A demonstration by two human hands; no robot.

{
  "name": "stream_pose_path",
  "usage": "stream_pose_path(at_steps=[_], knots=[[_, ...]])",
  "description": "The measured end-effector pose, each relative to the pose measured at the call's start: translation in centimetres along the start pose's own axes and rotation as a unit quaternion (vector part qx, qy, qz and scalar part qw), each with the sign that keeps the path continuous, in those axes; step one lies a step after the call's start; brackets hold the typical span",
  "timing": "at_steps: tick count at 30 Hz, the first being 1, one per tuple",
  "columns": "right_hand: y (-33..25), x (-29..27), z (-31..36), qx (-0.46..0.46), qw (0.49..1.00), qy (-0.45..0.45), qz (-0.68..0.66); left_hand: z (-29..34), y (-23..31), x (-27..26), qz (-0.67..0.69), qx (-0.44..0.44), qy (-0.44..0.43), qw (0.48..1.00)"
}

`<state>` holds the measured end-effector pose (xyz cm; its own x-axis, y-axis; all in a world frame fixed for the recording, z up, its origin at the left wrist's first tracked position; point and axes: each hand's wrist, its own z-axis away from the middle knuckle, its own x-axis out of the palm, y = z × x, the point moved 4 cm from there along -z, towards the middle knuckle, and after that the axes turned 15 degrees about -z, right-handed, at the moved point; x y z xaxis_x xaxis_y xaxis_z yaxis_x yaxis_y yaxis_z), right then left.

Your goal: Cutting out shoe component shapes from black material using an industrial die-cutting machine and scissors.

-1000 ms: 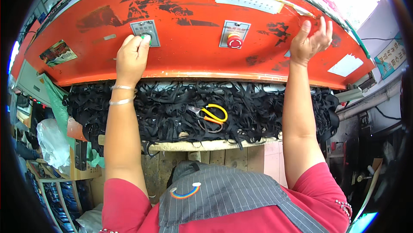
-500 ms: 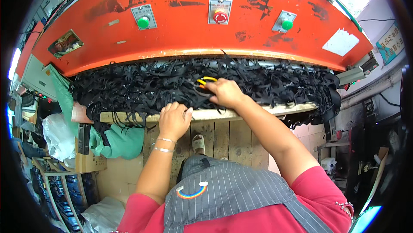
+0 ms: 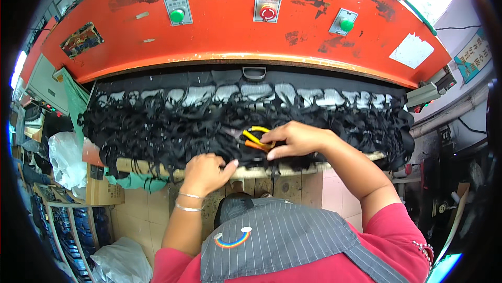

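Observation:
My right hand is closed on the handles of scissors with yellow and orange grips. Their grey blades point left, low over a thick heap of tangled black strips. My left hand rests at the near edge of the heap, its fingers bent over a pale wooden board and the thumb out to the right. Fingertips of that hand are partly lost among the strips. Behind the heap lies a black sheet with silvery patches and a dark handle.
A red machine front crosses the far side, with two green buttons, including one at left, and a red one between them. At left are a white plastic bag, a carton and a metal rack.
The board and black strips have come nearer to me, baring the sheet, silvery patches and handle behind. Both hands have shifted nearer along with them, the scissors staying in the right.

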<state>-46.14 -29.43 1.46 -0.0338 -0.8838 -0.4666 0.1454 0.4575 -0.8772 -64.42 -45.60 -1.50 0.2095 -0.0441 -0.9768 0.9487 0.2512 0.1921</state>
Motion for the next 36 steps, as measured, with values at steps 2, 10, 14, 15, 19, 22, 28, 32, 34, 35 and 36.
stream_pose_path(at_steps=[2,10,14,15,19,22,28,32,34,35,36], knots=[[0.8,-6.1,-1.2,0.017,0.991,0.109,0.079,-3.7,0.4,-2.7,0.035,-0.048,-0.06,0.996],[11.5,-21.8,-17.5,-0.086,0.867,0.079,0.484,-27.1,5.4,0.2,0.064,0.148,0.279,0.947],[13.1,-23.4,-21.1,-0.067,0.865,-0.083,0.49,-30.9,5.7,0.7,0.005,0.17,0.193,0.966],[14.1,-24.5,-21.5,-0.111,0.879,-0.051,0.461,-31.3,6.0,-0.4,0.039,0.148,0.27,0.951],[13.8,-25.8,-21.2,-0.257,0.897,0.058,0.356,-32.3,6.4,-1.0,0.158,0.074,0.389,0.905],[12.1,-27.9,-18.4,-0.204,0.877,0.169,0.4,-31.8,4.2,2.7,0.336,-0.029,0.279,0.899],[16.0,-29.6,-9.3,0.261,0.918,0.226,0.198,-30.7,6.9,2.7,-0.005,0.09,0.232,0.969],[20.6,-24.9,-5.0,0.204,0.884,0.407,0.111,-30.0,8.1,3.8,-0.029,0.107,0.262,0.959],[19.4,-23.5,-4.1,0.137,0.902,0.388,0.132,-29.9,7.7,3.9,-0.026,0.102,0.258,0.96],[18.8,-22.8,-3.8,0.071,0.913,0.372,0.151,-30.0,7.4,4.0,-0.023,0.103,0.254,0.961],[19.0,-21.9,-3.0,0.057,0.924,0.339,0.169,-30.2,7.5,4.1,-0.02,0.105,0.254,0.961]])
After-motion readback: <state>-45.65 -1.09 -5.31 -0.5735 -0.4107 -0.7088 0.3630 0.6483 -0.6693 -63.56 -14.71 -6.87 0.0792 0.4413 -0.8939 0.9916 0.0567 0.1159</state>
